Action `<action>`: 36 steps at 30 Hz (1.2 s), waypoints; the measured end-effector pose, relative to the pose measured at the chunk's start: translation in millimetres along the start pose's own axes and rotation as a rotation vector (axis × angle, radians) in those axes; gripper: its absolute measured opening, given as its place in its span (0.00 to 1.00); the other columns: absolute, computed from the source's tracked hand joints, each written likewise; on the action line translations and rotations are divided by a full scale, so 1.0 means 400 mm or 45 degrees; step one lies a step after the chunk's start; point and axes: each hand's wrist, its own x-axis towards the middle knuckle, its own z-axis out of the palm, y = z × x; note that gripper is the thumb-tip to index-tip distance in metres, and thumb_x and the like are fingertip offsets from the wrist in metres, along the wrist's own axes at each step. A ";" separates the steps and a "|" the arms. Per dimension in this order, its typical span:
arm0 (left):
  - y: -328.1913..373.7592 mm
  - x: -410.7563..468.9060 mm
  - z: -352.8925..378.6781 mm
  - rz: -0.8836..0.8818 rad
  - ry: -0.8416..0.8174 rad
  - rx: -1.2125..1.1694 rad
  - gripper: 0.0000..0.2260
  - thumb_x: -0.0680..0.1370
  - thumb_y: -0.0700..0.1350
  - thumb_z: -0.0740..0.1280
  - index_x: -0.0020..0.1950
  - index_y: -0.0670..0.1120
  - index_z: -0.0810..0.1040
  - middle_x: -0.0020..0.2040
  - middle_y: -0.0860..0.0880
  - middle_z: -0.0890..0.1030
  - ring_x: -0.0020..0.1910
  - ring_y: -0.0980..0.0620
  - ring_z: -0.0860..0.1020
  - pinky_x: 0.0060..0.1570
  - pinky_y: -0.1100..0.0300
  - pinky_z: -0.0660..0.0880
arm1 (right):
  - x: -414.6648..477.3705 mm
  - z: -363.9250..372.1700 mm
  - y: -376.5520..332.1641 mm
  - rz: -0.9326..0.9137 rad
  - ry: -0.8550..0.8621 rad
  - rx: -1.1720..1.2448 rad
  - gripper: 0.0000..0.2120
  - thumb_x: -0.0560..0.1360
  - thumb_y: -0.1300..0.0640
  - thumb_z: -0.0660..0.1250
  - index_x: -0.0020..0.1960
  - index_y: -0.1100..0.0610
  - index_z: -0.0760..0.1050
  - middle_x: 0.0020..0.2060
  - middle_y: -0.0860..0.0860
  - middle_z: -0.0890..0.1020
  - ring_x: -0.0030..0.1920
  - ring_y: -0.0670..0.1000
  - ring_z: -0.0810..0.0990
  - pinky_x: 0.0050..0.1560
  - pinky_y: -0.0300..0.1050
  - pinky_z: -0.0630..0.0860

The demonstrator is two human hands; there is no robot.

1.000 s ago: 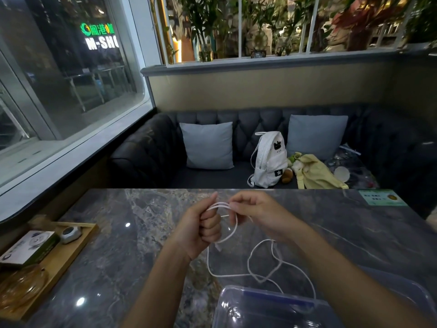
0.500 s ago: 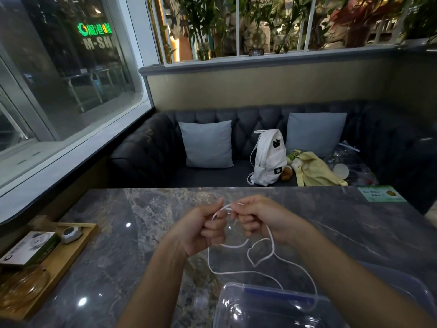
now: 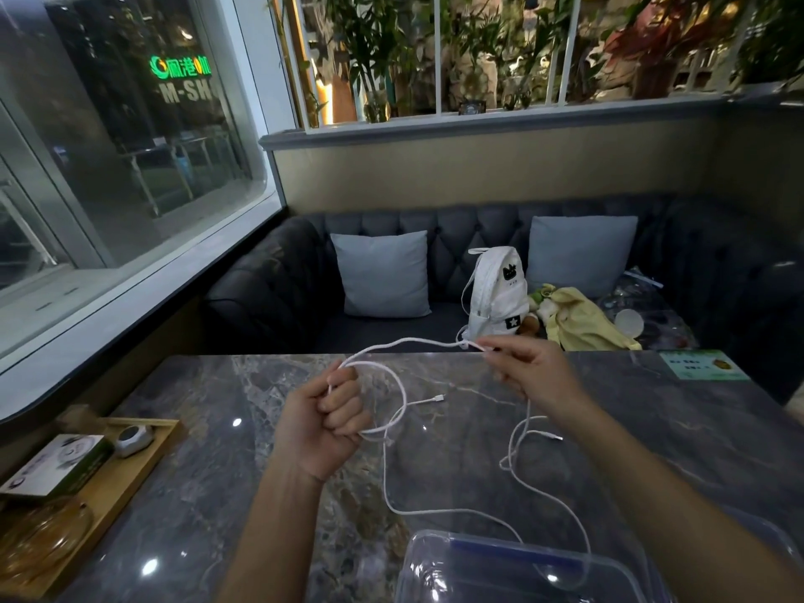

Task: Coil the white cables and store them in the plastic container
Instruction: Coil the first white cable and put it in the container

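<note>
Left hand (image 3: 324,422), grip clamped on a white cable (image 3: 409,339) loop; right hand (image 3: 528,369), grip pinching the cable, has drawn away rightward, probably measuring out the next loop.

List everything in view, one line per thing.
white cable: count unclear, white, looped between both hands, slack on table
plastic container: one, clear, near table edge
table: one, grey marble, in front
wooden tray: one, tan, table's left edge
box: one, green and white, on tray
small device: one, white and dark, on tray
glass dish: one, amber, on tray
card: one, green, table's far right
sofa: one, dark, behind table
cushions: two, pale grey, on sofa
backpack: one, white, on sofa
cloth: one, yellow, beside backpack
left hand: one, grips cable loop
right hand: one, pinches cable
</note>
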 end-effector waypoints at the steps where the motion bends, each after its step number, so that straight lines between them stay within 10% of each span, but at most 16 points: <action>1: 0.005 -0.003 -0.002 0.008 -0.040 -0.086 0.10 0.76 0.39 0.62 0.35 0.39 0.74 0.24 0.56 0.51 0.22 0.59 0.47 0.24 0.66 0.46 | -0.005 -0.005 0.011 -0.079 0.034 -0.124 0.13 0.73 0.65 0.66 0.55 0.55 0.79 0.31 0.43 0.81 0.29 0.39 0.75 0.30 0.30 0.72; 3: 0.016 -0.010 -0.003 0.060 -0.040 -0.135 0.10 0.78 0.39 0.57 0.40 0.38 0.75 0.25 0.54 0.55 0.22 0.57 0.52 0.25 0.65 0.50 | -0.020 -0.014 0.046 -0.295 0.046 -0.508 0.18 0.73 0.68 0.65 0.58 0.52 0.76 0.43 0.49 0.83 0.40 0.47 0.80 0.42 0.39 0.76; 6: 0.019 -0.013 -0.007 0.178 0.027 -0.045 0.06 0.74 0.38 0.62 0.38 0.41 0.75 0.26 0.54 0.59 0.22 0.56 0.56 0.26 0.65 0.56 | -0.040 -0.011 0.083 -0.585 -0.090 -1.349 0.29 0.70 0.70 0.62 0.65 0.45 0.70 0.44 0.54 0.82 0.37 0.56 0.79 0.32 0.46 0.73; 10: 0.001 0.001 -0.001 0.258 0.310 0.249 0.11 0.74 0.44 0.58 0.33 0.46 0.74 0.26 0.55 0.55 0.22 0.58 0.53 0.23 0.67 0.57 | -0.065 0.048 0.012 -0.395 -0.676 -1.742 0.23 0.72 0.65 0.59 0.62 0.44 0.70 0.52 0.54 0.81 0.48 0.58 0.80 0.37 0.46 0.66; 18: -0.066 0.033 0.007 0.151 0.576 0.811 0.16 0.82 0.46 0.51 0.37 0.43 0.70 0.27 0.45 0.81 0.24 0.50 0.79 0.24 0.58 0.78 | -0.091 0.130 -0.163 -0.620 -0.948 -1.223 0.08 0.73 0.57 0.63 0.48 0.49 0.79 0.45 0.53 0.84 0.46 0.55 0.79 0.41 0.44 0.68; 28: -0.078 0.023 0.032 -0.187 0.398 1.115 0.18 0.78 0.50 0.56 0.29 0.49 0.69 0.20 0.55 0.60 0.17 0.59 0.54 0.19 0.70 0.51 | -0.007 0.089 -0.137 -0.425 -0.579 -0.891 0.06 0.70 0.48 0.69 0.42 0.49 0.82 0.36 0.42 0.81 0.39 0.43 0.77 0.45 0.52 0.76; 36: -0.063 0.012 0.021 -0.208 0.278 0.710 0.17 0.74 0.49 0.55 0.26 0.49 0.69 0.21 0.54 0.53 0.19 0.56 0.49 0.19 0.66 0.47 | 0.020 0.041 -0.061 -0.345 -0.312 -0.623 0.07 0.71 0.58 0.69 0.48 0.58 0.82 0.42 0.51 0.84 0.40 0.37 0.77 0.44 0.28 0.71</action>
